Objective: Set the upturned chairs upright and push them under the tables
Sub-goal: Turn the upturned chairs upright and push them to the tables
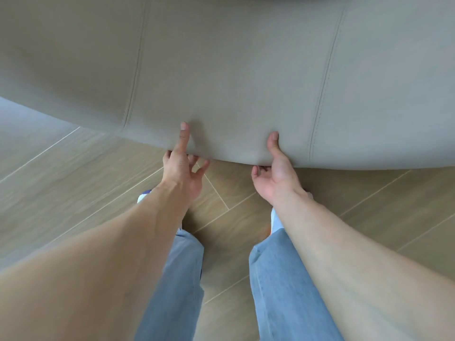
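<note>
A large beige upholstered chair (pixel 234 77) with stitched seams fills the upper half of the head view, very close to the camera. Its curved padded edge hangs above the floor. My left hand (pixel 182 171) grips that edge near the middle, thumb on top and fingers curled underneath. My right hand (pixel 273 173) grips the same edge a little to the right, thumb pressed on the upholstery and fingers below. The chair's legs and seat are hidden, so I cannot tell which way up it is.
Wood-look floor planks (pixel 81 183) in a herringbone pattern lie below the chair. My legs in light blue jeans (pixel 275 279) and my shoes stand right beneath my hands. No table shows in view.
</note>
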